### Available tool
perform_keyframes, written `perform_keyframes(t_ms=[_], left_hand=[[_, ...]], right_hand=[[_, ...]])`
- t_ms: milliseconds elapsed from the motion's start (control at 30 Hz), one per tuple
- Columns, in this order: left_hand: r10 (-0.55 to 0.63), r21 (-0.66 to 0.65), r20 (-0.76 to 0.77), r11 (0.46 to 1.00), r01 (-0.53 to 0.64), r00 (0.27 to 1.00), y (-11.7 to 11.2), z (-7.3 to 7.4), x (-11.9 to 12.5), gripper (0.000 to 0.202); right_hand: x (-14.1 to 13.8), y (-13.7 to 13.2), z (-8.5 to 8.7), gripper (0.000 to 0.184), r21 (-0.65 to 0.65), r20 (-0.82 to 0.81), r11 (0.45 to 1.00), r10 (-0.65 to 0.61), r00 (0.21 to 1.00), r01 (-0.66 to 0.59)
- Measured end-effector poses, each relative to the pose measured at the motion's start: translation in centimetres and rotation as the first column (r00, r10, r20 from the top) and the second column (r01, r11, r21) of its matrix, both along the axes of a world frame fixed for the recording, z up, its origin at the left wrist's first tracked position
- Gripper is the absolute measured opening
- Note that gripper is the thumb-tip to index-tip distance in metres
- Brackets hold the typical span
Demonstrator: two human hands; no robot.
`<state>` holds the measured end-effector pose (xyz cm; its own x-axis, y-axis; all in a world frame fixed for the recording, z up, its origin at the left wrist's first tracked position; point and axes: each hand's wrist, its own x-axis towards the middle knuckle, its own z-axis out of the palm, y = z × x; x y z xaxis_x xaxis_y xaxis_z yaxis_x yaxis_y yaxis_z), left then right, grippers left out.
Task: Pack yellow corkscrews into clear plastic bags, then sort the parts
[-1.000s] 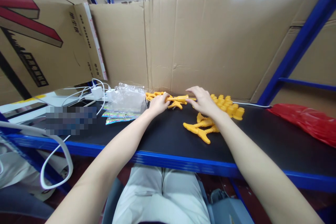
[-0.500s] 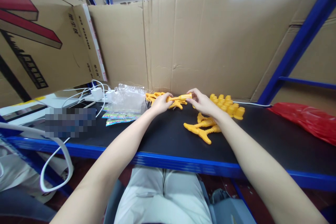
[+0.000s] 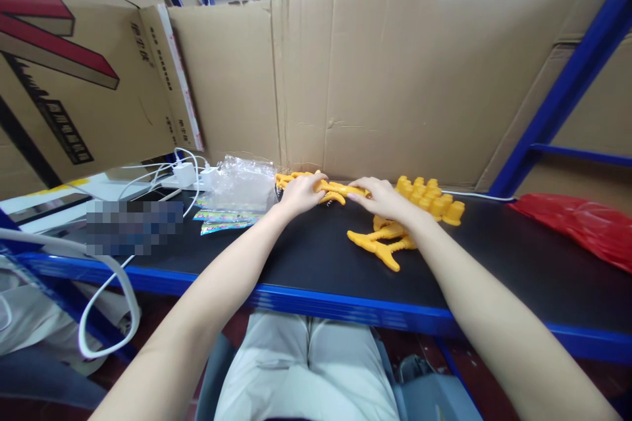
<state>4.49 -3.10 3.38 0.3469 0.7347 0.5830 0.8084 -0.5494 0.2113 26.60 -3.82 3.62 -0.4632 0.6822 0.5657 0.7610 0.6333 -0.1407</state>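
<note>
A long yellow plastic piece (image 3: 340,188) spans the gap between my two hands, raised just over the black tabletop. My left hand (image 3: 302,195) has its fingers closed around the left end. At the right end, my right hand (image 3: 379,196) pinches the piece, hiding its tip. Behind and beside my left hand lie several yellow claw-shaped pieces (image 3: 288,178), with dark coiled bits among them. Below my right wrist are more yellow claw-shaped pieces (image 3: 378,247), partly covered by the forearm. Several yellow cup-like pieces (image 3: 451,212) stand grouped to the right of that hand.
Clear plastic bags (image 3: 237,187) with colourful edges lie to the left, near white cables and chargers (image 3: 184,173). Red plastic film (image 3: 577,223) lies at the right. A cardboard wall (image 3: 419,85) closes the back, and a blue metal rail (image 3: 345,307) edges the front.
My right hand has turned palm-down over the right end of the long piece, whose ribbed end showed before. My left hand keeps its grip with a slight shift.
</note>
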Motion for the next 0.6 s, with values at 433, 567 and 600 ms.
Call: perform_keyframes(t_ms=[433, 567, 600], left_hand=[[0.106, -0.025, -0.366, 0.992, -0.123, 0.924, -0.1, 4.6, 1.9, 0.033], [0.052, -0.072, -0.397, 0.994, -0.088, 0.916, 0.5, 6.9, 2.8, 0.027], [0.041, -0.082, -0.388, 0.993, -0.079, 0.921, 0.6, 7.3, 3.0, 0.026]], right_hand=[[-0.9, -1.3, 1.2, 0.017, 0.182, 0.117, 0.972, -0.169, 0.979, 0.146], [-0.8, -1.9, 2.0, 0.016, 0.322, 0.112, 0.916, -0.286, 0.952, 0.238], [-0.8, -2.0, 2.1, 0.017, 0.338, 0.106, 0.907, -0.304, 0.947, 0.253]])
